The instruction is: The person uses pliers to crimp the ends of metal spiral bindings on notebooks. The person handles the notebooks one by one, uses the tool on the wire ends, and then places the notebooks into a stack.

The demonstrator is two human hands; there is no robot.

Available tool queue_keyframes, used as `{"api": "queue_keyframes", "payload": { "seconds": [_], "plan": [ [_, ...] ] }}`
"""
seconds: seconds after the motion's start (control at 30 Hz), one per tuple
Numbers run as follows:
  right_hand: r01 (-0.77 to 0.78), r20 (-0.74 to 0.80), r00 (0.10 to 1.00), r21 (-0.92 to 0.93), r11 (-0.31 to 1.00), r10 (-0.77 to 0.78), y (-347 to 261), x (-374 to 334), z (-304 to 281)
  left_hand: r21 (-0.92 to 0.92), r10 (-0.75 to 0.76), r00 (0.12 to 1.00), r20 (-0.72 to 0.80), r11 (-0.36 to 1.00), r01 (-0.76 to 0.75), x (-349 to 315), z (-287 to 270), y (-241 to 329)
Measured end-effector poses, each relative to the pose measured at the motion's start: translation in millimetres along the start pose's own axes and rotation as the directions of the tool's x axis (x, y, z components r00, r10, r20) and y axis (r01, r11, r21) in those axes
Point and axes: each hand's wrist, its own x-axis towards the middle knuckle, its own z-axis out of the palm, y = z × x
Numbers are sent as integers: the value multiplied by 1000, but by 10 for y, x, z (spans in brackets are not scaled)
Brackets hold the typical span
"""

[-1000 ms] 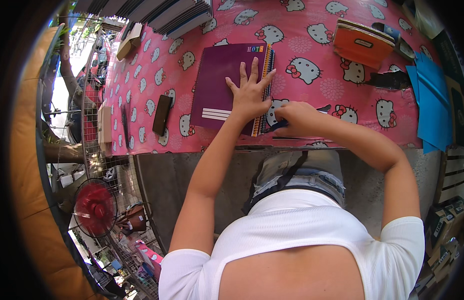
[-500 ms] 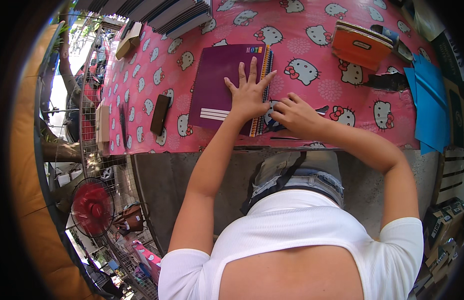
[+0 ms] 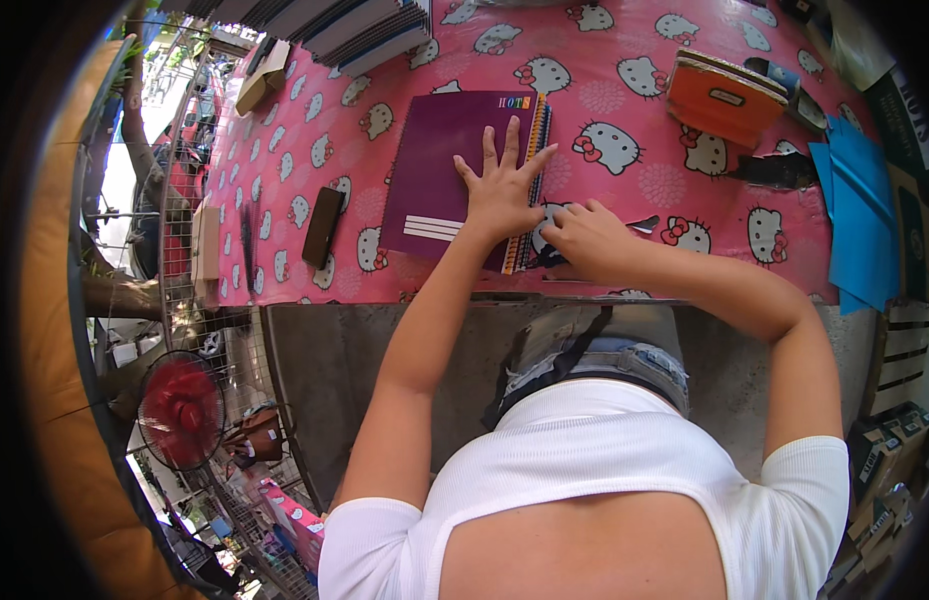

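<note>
A purple notebook (image 3: 434, 165) lies on the pink table, with a coil spine (image 3: 537, 135) along its right edge. My left hand (image 3: 499, 195) presses flat on the cover, fingers spread, beside the spine. At the lower end of that spine is my right hand (image 3: 589, 238), its fingers bent and drawn together. What they pinch is hidden under the hand. A small dark object with a metallic tip (image 3: 644, 225) shows just beyond the right wrist; its kind is unclear.
An orange-covered booklet stack (image 3: 724, 105) stands at the back right, left of blue sheets (image 3: 859, 215). A pile of notebooks (image 3: 354, 35) sits at the far left. A dark oblong case (image 3: 322, 228) rests left of the purple notebook. The table's front edge (image 3: 384, 304) runs below my forearms.
My right hand has shifted slightly down, and its fingers have curled in more by the lower spine. The left hand stays spread on the notebook.
</note>
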Motion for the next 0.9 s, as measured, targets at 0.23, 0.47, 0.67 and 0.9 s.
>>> {"api": "queue_keyframes", "payload": {
  "seconds": [0.23, 0.47, 0.67, 0.9],
  "plan": [
    [-551, 579, 771, 398, 734, 264, 193, 254, -192, 15, 17, 1000, 18, 1000, -17, 8, -35, 26],
    [-32, 72, 997, 37, 999, 30, 77, -26, -50, 11, 1, 1000, 25, 1000, -2, -2, -37, 31],
    [183, -143, 964, -255, 949, -224, 123, -120, 118, 15, 10, 1000, 7, 1000, -10, 2, -25, 27],
    [53, 32, 998, 13, 999, -54, 99, 13, 41, 8, 7, 1000, 7, 1000, -8, 5, -21, 9]
  ]
}}
